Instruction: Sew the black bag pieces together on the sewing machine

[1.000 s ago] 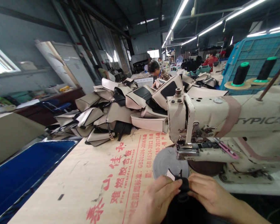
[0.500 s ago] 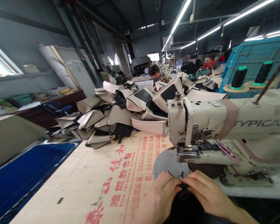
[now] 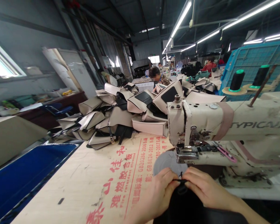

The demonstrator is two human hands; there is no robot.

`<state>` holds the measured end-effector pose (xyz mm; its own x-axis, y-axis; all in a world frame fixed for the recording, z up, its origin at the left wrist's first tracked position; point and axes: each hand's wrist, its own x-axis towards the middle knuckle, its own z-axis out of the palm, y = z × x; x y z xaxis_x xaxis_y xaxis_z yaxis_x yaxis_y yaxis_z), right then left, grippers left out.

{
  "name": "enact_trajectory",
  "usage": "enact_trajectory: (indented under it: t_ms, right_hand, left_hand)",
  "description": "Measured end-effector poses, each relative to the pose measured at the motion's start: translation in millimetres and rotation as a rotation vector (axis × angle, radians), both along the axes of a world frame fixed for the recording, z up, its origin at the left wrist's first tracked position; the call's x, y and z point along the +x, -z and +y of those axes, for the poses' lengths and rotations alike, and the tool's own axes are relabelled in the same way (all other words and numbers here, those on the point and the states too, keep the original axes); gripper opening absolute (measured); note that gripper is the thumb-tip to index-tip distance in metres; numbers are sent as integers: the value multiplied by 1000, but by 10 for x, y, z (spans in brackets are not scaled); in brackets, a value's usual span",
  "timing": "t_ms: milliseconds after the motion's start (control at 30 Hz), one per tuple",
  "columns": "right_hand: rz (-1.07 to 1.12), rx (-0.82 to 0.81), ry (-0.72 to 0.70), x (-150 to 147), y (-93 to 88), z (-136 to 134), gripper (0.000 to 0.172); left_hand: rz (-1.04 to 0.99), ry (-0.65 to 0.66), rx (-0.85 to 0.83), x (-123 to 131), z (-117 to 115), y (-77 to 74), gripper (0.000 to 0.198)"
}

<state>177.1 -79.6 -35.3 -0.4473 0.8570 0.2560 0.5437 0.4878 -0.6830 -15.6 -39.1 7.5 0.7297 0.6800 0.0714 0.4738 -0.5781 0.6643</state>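
Black strip (image 3: 180, 180) just got tipped edge-on, left hand (image 3: 162, 186) and right hand (image 3: 199, 184) fingers both pinching it, so its flat side's hidden.

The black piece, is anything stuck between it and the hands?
Nothing visible is: the fingers of the left hand and right hand pinch the black piece directly. The sewing machine stands beyond them, not between.

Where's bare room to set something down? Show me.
Plywood lies bare between the blue bin, bag pile and left hand, save a small dark scrap. It is crowded at the pile and before the sewing machine, around the grey disc and right hand.
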Motion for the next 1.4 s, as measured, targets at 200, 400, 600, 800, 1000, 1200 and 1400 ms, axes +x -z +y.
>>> enact_trajectory:
  t_ms: [200, 400, 600, 800, 1000, 1200, 1400]
  right_hand:
    - [70, 34, 29, 9, 97, 14, 23]
    - [106, 182, 92, -3, 235, 30, 19]
    - [155, 248, 147, -48, 248, 38, 18]
    - [178, 270, 197, -72, 313, 21, 16]
    - [123, 215, 179, -43, 300, -27, 28]
    - [137, 283, 213, -47, 318, -39, 29]
    - [76, 298, 170, -66, 263, 23, 22]
  left_hand:
    - [-21, -14, 41, 26, -1, -29, 22]
    - [-43, -97, 104, 72, -58, 82, 20]
    - [-198, -334, 156, -12, -188, 275, 23]
    - [-185, -221, 170, 8, -185, 226, 25]
    - [-109, -180, 93, 55, -146, 108, 26]
    - [-101, -157, 9, 51, -89, 37, 22]
    - [-129, -210, -11, 64, -94, 17, 20]
